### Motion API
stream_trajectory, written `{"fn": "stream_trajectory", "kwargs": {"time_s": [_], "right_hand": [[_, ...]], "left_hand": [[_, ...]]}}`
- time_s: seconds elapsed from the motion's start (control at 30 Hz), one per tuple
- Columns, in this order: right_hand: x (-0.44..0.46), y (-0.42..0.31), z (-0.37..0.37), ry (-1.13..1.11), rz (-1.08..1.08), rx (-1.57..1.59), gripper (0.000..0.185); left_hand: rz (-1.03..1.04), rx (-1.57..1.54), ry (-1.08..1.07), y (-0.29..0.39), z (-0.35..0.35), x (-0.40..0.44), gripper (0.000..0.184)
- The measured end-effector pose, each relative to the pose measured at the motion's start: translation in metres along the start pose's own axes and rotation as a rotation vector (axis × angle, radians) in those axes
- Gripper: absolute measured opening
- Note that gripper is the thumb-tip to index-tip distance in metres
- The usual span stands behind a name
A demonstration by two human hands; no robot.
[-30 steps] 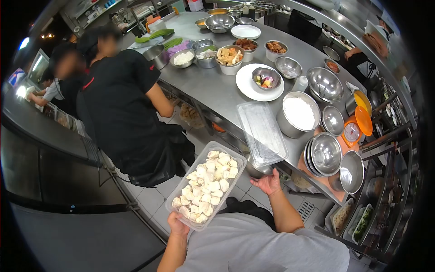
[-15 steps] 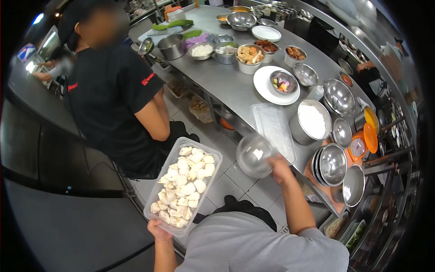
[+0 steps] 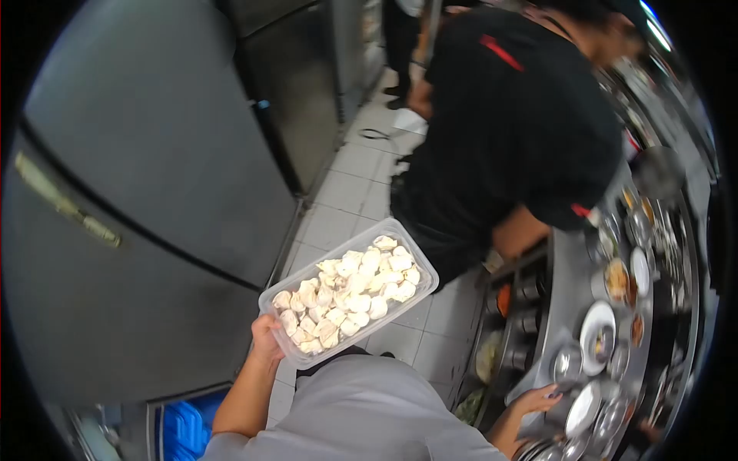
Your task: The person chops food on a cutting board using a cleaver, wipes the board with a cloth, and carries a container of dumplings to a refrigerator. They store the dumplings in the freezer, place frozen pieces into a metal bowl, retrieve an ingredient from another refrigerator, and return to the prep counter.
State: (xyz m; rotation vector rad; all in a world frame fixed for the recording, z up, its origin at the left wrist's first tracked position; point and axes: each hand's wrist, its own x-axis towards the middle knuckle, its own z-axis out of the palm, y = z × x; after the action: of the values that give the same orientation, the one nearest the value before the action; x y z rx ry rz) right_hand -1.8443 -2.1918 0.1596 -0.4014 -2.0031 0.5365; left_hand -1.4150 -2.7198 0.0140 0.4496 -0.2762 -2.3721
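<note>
In my left hand [image 3: 265,336] is one end of a clear plastic tub [image 3: 412,306], my fingers closed around its rim. The tub is tilted and full of cream-white pieces [image 3: 360,280] that look like mushrooms. On the right, my right hand [image 3: 536,400] reaches over the near edge of the steel counter, fingers stretched out and holding nothing that I can see. Close to its fingers, a shiny bowl [image 3: 567,363] rests on the counter, and a pot of white contents [image 3: 584,409] stands just beyond.
A co-worker in a black shirt [image 3: 523,115] leans over the steel counter [image 3: 565,284]. Large grey fridge doors [image 3: 146,192] fill the left side. Tiled floor [image 3: 338,192] runs between. A white plate [image 3: 596,326] and several bowls sit on the counter; shelves [image 3: 484,346] are underneath.
My view has swung left toward the fridges. The clear bowl has left my right hand, which is now lower at the counter. The tub in my left hand has turned more crosswise.
</note>
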Motion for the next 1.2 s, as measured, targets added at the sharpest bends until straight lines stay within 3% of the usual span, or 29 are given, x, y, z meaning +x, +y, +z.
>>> {"fn": "stream_trajectory", "kwargs": {"time_s": [0.07, 0.1, 0.17, 0.2, 0.27, 0.33, 0.4, 0.43, 0.47, 0.5, 0.6, 0.63, 0.7, 0.77, 0.8, 0.87, 0.97, 1.03, 1.13, 1.2], "right_hand": [[-0.028, 0.000, -0.002, -0.171, -0.506, 0.194, 0.050], [-0.059, -0.055, -0.036, -0.618, -0.280, 0.428, 0.039], [-0.104, -0.112, -0.070, -1.122, -0.398, 0.372, 0.029], [-0.103, -0.133, -0.106, -1.113, -0.352, 0.318, 0.029], [-0.142, -0.186, -0.100, -2.004, 0.114, 0.142, 0.042], [-0.184, -0.211, -0.107, -2.253, -0.007, 0.353, 0.056], [-0.236, -0.249, -0.106, -2.389, 0.241, 0.652, 0.064], [-0.259, -0.265, -0.100, -2.389, 0.230, 0.647, 0.064], [-0.285, -0.283, -0.087, -2.486, 0.568, 0.819, 0.066], [-0.300, -0.294, -0.079, -2.532, 0.963, 0.969, 0.069], [-0.308, -0.310, -0.094, -2.364, 0.860, 0.973, 0.068], [-0.318, -0.306, -0.095, -2.350, 0.862, 0.998, 0.068], [-0.343, -0.300, -0.094, -2.115, 0.968, 1.109, 0.070], [-0.357, -0.306, -0.109, -2.011, 1.023, 1.122, 0.072], [-0.366, -0.300, -0.100, -1.930, 1.014, 1.202, 0.072], [-0.374, -0.301, -0.103, -1.801, 0.939, 1.286, 0.075], [-0.385, -0.292, -0.108, -1.734, 0.912, 1.339, 0.074], [-0.392, -0.285, -0.103, -1.714, 0.887, 1.375, 0.073], [-0.382, -0.294, -0.105, -1.693, 0.867, 1.419, 0.072], [-0.380, -0.288, -0.092, -1.723, 0.877, 1.421, 0.070]], "left_hand": [[0.025, -0.050, 0.050, -0.012, 0.003, -0.002, 0.083], [0.031, -0.066, 0.053, -0.009, 0.006, -0.004, 0.082], [0.015, -0.105, 0.052, -0.007, 0.007, -0.008, 0.081], [-0.045, -0.094, 0.077, 0.000, 0.040, -0.021, 0.080], [-0.065, -0.096, 0.108, 0.009, 0.052, -0.019, 0.078], [-0.056, -0.045, 0.082, 0.009, 0.066, -0.031, 0.078], [-0.059, -0.029, 0.052, 0.010, 0.054, -0.026, 0.078], [-0.055, -0.038, 0.050, 0.009, 0.045, -0.023, 0.078], [-0.014, 0.013, 0.038, 0.011, 0.039, -0.020, 0.078], [0.002, 0.070, 0.037, 0.011, 0.036, -0.020, 0.078], [-0.002, 0.184, 0.031, 0.017, 0.049, -0.027, 0.077], [-0.040, 0.266, 0.063, 0.025, 0.053, -0.031, 0.077], [-0.117, 0.281, -0.020, 0.041, 0.044, -0.032, 0.075], [-0.023, 0.735, 0.068, 0.069, 0.067, -0.048, 0.075], [0.242, 0.820, -0.006, 0.077, 0.057, -0.052, 0.084], [0.660, 1.045, 0.075, 0.115, 0.084, -0.087, 0.071], [1.273, 1.241, 0.004, 0.167, 0.097, -0.133, 0.046], [1.623, 1.382, -0.018, 0.191, 0.095, -0.152, 0.039], [1.804, 1.516, 0.109, 0.213, 0.126, -0.175, 0.043], [1.986, 1.645, 0.330, 0.212, 0.121, -0.187, 0.048]]}}
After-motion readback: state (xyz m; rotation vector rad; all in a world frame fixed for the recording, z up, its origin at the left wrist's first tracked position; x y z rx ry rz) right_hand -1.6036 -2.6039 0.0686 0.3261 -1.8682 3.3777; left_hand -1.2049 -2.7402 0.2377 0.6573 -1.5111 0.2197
